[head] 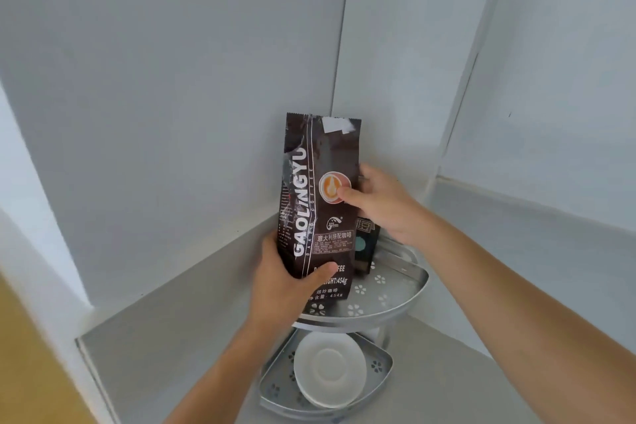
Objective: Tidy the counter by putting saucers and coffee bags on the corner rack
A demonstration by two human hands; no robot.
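A tall dark brown coffee bag (pixel 318 182) stands upright over the upper tier (pixel 395 306) of a silver two-tier corner rack. My left hand (pixel 285 282) grips its lower left side, thumb across the front. My right hand (pixel 382 203) holds its right edge, thumb on the cup picture. Whether the bag's base rests on the tier is hidden by my left hand. A second, smaller dark coffee bag (pixel 366 244) stands behind it on the same tier. A white saucer (pixel 328 368) lies on the lower tier (pixel 382 372).
The rack sits in the corner of a grey counter (pixel 179 313), against pale grey walls (pixel 172 79). The counter's left edge drops to a yellowish floor (pixel 31 365). More counter runs along the right wall.
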